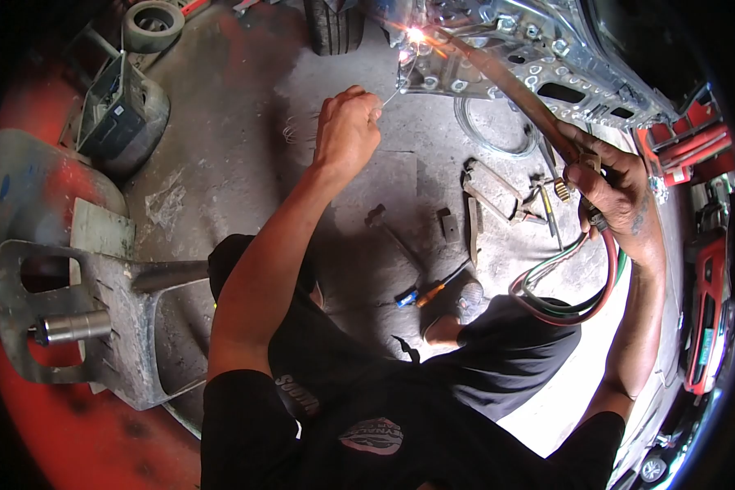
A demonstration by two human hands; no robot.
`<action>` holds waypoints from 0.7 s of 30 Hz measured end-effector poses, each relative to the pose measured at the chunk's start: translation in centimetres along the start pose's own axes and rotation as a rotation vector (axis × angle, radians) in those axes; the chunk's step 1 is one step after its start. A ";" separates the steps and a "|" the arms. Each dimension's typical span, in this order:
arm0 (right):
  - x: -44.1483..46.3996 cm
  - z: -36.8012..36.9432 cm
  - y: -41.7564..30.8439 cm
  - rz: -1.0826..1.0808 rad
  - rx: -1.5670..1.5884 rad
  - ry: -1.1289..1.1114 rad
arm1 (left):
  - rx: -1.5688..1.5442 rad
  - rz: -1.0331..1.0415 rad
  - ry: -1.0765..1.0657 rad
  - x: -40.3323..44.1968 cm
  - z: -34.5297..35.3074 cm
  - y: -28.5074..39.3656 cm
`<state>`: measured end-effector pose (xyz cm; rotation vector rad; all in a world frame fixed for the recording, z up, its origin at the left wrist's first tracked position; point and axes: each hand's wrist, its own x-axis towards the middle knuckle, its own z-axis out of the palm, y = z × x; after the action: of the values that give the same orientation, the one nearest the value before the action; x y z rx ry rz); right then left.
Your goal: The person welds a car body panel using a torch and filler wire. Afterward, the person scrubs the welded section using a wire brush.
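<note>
My left hand is closed on a thin wire rod, whose far end rises toward a bright glowing spot at the edge of a metal panel. In my right hand is a welding torch, with the fingers wrapped round its handle. The torch's long tube reaches up and left to the same glowing spot, where sparks show. Red and green hoses hang from the handle in a loop. Glare hides the exact contact between rod, flame and panel.
A coil of wire, locking clamps, a hammer and screwdrivers lie on the floor. A worn chair holds a metal cylinder at left. Beyond are a black crate and tyre. Red car parts stand right.
</note>
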<state>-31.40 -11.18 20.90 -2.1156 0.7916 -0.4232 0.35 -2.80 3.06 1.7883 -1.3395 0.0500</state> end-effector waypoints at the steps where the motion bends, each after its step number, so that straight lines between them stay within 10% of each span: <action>1: 0.0 0.0 0.0 -0.003 0.003 0.001 | 0.002 0.000 0.001 0.0 0.0 0.0; 21: -0.1 -0.1 -0.1 0.025 -0.012 -0.004 | -0.013 0.006 0.014 -0.1 0.3 -0.4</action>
<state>-31.47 -11.16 20.99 -2.1151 0.8191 -0.4017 0.53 -2.94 2.58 1.7702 -1.3325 0.0573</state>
